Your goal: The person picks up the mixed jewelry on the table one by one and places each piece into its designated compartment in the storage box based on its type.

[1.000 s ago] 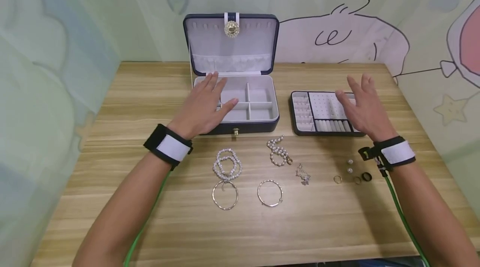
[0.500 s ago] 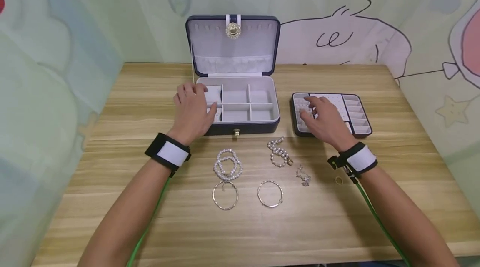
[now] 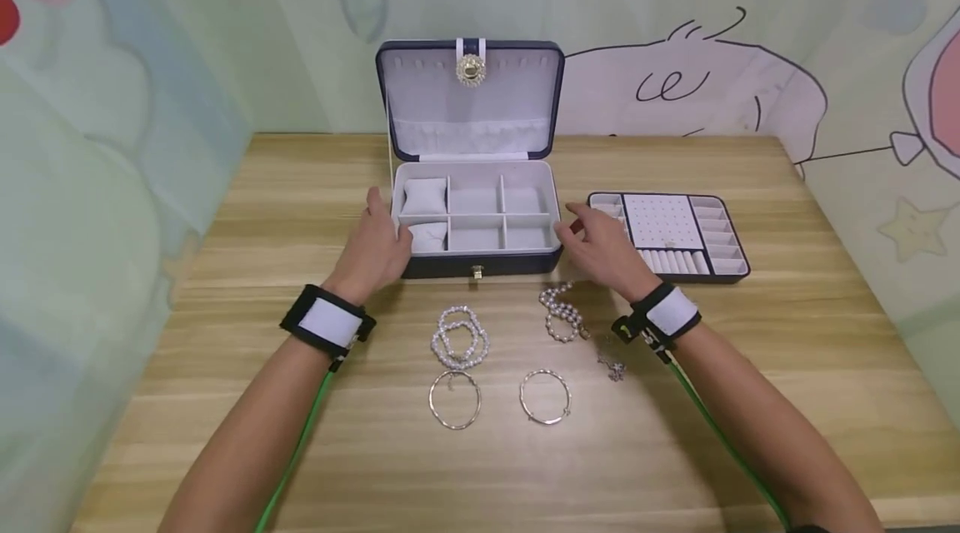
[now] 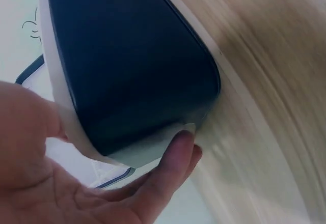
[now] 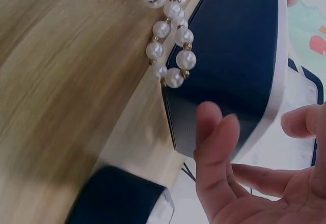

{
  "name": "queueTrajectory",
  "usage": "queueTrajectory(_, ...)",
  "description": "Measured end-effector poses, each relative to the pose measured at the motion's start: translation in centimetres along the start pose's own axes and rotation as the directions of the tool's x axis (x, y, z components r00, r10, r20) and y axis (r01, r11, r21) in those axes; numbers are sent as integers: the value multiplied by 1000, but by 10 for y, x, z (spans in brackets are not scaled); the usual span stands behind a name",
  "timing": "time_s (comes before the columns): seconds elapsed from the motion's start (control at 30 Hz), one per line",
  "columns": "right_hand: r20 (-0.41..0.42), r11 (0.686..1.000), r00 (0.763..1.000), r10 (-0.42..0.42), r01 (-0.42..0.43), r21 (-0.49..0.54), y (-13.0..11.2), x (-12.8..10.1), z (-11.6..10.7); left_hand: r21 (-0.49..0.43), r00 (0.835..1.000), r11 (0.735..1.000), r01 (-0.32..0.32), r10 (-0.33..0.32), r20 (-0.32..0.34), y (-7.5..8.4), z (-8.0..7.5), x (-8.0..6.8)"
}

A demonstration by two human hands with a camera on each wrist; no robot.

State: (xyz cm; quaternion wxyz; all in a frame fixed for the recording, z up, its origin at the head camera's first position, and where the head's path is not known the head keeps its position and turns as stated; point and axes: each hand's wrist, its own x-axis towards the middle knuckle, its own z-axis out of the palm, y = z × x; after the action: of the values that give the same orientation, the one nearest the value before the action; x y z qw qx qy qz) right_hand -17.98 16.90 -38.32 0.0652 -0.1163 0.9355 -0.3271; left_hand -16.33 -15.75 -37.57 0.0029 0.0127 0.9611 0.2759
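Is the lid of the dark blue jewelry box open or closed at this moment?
Open. The lid of the jewelry box stands upright at the back, so its pale lining and the compartments below are visible.

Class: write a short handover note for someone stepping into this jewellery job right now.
Left hand: open, at the box left end, fingers on its rim.
Right hand: open, at the box's right end, not gripping.
Box lid is up, compartments hold only two cushions. Tray sits apart at right.
Pearl bracelets, bangles and chain lie loose in front.
Done: box opened, tray out. Left: all the jewellery is outside the box.
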Motion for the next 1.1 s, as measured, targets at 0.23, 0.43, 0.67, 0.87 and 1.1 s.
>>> queueTrajectory(0.23,68,995,997,44,-50,92,0,2,7,7,998,998,-55,55,1,-5,4,-4)
queueTrajectory(0.43,90,982,995,33,-49,182,1,3,11,-4,998,999,-49,49,27,-8,1,-4)
queueTrajectory(0.67,78,981,997,-7,-8,195,-3,8,10,4,997,998,-65,65,42,-7,0,1)
queueTrajectory(0.87,62,981,998,-29,16,191,-13,13,7,69,981,979,-193,192,22,-9,-7,3)
queueTrajectory(1.1,81,980,996,-32,15,200,-18,8,21,110,977,971,-214,214,14,-20,-9,-7)
